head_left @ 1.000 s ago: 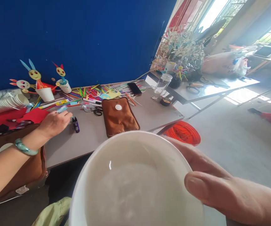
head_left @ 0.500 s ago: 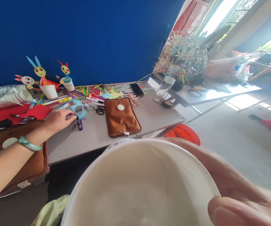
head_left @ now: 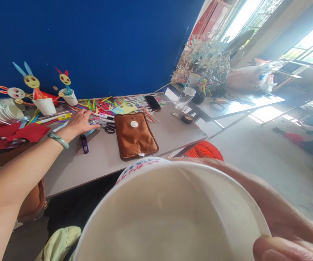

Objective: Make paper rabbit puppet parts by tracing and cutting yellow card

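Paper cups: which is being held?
The foreground paper cup, printed red and blue outside, gripped by the right hand; no hand holds the puppet cups or the nested cups.

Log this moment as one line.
left hand: near black-handled scissors, grip unclear | right hand: holding white cup, inside showing | on table: brown pouch, phone, glass jar

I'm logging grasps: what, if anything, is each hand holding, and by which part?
Right hand: white cup, by its right side near the rim. Left hand: whether it holds anything cannot be told.
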Available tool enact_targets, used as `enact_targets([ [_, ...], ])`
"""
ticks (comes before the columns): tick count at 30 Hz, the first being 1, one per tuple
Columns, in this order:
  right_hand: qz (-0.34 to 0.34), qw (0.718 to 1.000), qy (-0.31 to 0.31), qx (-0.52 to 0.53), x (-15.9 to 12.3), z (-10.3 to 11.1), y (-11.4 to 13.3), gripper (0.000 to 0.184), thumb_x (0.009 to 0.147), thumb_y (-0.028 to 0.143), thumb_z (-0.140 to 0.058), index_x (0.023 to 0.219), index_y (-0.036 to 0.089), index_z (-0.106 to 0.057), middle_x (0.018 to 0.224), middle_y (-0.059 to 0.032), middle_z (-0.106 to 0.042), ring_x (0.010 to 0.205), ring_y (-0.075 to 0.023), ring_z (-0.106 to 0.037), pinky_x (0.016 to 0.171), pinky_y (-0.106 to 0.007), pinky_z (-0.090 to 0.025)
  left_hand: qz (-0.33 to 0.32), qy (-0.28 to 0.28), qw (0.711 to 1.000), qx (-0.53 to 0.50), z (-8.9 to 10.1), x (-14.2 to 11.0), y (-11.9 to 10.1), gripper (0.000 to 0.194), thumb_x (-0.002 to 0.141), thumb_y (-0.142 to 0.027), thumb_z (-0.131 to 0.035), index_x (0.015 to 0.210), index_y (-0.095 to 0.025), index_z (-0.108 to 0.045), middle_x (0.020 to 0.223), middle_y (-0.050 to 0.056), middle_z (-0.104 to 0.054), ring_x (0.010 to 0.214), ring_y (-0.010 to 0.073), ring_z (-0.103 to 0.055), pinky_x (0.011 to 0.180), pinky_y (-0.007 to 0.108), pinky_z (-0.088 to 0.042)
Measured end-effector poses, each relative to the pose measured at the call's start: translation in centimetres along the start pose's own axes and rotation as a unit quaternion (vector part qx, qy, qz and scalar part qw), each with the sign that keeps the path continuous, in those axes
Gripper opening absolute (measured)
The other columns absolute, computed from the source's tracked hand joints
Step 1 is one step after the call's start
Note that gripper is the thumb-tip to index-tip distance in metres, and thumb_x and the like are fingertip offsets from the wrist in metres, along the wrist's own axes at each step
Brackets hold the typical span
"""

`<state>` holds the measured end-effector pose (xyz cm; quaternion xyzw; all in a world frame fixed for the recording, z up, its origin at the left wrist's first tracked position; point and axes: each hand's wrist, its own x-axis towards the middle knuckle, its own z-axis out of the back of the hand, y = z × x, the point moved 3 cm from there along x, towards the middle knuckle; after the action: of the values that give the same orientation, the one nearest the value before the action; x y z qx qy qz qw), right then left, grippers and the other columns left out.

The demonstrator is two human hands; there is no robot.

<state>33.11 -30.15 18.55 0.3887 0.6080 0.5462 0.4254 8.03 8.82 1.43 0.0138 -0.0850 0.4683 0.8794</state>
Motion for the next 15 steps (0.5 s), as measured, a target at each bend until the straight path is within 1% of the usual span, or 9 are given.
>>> enact_targets([
  [2,0.025,0.999,0.042,-0.020,0.0,-0.3,0.0,0.069,0.095,0.048,-0.059,0.155,0.051,-0.026,0.162,0.0050,-0.040,0.148,-0.0331,-0.040,0.111,-0.051,-0.050,-0.007,0.020,1.000,0.008,-0.2,1.0,-0.5,0.067,0.087,-0.055,-0.067,0.135,-0.010,-0.059,0.126,0.015,-0.060,0.112,0.0263,-0.055,0.102,0.038,-0.043],
  [3,0.042,0.997,0.063,-0.023,0.1,-0.4,0.0,0.071,0.095,0.047,-0.057,0.156,0.051,-0.020,0.165,0.0051,-0.035,0.149,-0.0330,-0.039,0.110,-0.050,-0.052,-0.019,0.033,0.999,0.010,-0.4,1.3,-0.8,0.061,0.089,-0.052,-0.065,0.134,-0.011,-0.062,0.126,0.015,-0.061,0.113,0.0259,-0.055,0.102,0.038,-0.042],
  [4,0.055,0.995,0.077,-0.015,0.1,-0.5,0.0,0.074,0.094,0.046,-0.058,0.156,0.051,-0.019,0.166,0.0052,-0.033,0.149,-0.0336,-0.038,0.109,-0.050,-0.053,-0.036,0.047,0.998,0.013,-0.5,1.6,-1.3,0.054,0.091,-0.047,-0.064,0.131,-0.011,-0.064,0.128,0.015,-0.061,0.114,0.0255,-0.054,0.103,0.038,-0.040],
  [6,0.055,0.995,0.071,0.035,0.2,-0.5,-0.1,0.073,0.090,0.043,-0.063,0.154,0.050,-0.028,0.164,0.0057,-0.037,0.147,-0.0355,-0.041,0.108,-0.050,-0.055,-0.077,0.067,0.995,0.017,-0.8,1.9,-2.2,0.043,0.094,-0.039,-0.060,0.129,-0.014,-0.067,0.133,0.013,-0.061,0.119,0.0247,-0.053,0.106,0.038,-0.037],
  [8,0.017,0.995,0.047,0.092,0.3,-0.4,-0.3,0.069,0.088,0.040,-0.068,0.150,0.049,-0.039,0.161,0.0067,-0.043,0.146,-0.0362,-0.042,0.110,-0.050,-0.054,-0.114,0.074,0.990,0.024,-1.0,1.8,-3.2,0.039,0.095,-0.033,-0.057,0.129,-0.017,-0.068,0.134,0.011,-0.062,0.122,0.0246,-0.051,0.107,0.040,-0.034],
  [10,-0.006,0.994,0.030,0.101,0.5,-0.3,-0.2,0.068,0.088,0.040,-0.069,0.150,0.049,-0.042,0.159,0.0065,-0.046,0.146,-0.0358,-0.043,0.111,-0.050,-0.052,-0.137,0.071,0.987,0.039,-1.3,1.5,-3.8,0.036,0.096,-0.028,-0.054,0.127,-0.016,-0.068,0.131,0.011,-0.063,0.123,0.0253,-0.052,0.107,0.043,-0.032],
  [11,-0.003,0.995,0.028,0.092,0.6,-0.3,0.1,0.069,0.088,0.039,-0.069,0.150,0.048,-0.042,0.158,0.0058,-0.047,0.146,-0.0359,-0.043,0.111,-0.050,-0.052,-0.145,0.067,0.986,0.047,-1.4,1.3,-4.1,0.035,0.096,-0.026,-0.051,0.124,-0.015,-0.069,0.130,0.012,-0.064,0.123,0.0255,-0.052,0.107,0.044,-0.032],
  [13,0.024,0.998,0.029,0.051,1.0,0.0,0.7,0.070,0.087,0.038,-0.067,0.152,0.048,-0.040,0.156,0.0039,-0.050,0.142,-0.0358,-0.048,0.108,-0.050,-0.054,-0.155,0.058,0.984,0.059,-1.6,0.9,-4.2,0.033,0.097,-0.021,-0.047,0.118,-0.012,-0.070,0.128,0.014,-0.064,0.121,0.0253,-0.055,0.105,0.044,-0.032],
  [15,0.056,0.998,0.026,-0.028,0.7,0.4,0.8,0.071,0.090,0.036,-0.060,0.155,0.048,-0.035,0.149,0.0004,-0.057,0.135,-0.0336,-0.057,0.101,-0.049,-0.059,-0.156,0.049,0.985,0.057,-1.7,0.5,-4.0,0.032,0.097,-0.018,-0.044,0.113,-0.012,-0.071,0.125,0.013,-0.066,0.118,0.0241,-0.057,0.104,0.043,-0.033],
])
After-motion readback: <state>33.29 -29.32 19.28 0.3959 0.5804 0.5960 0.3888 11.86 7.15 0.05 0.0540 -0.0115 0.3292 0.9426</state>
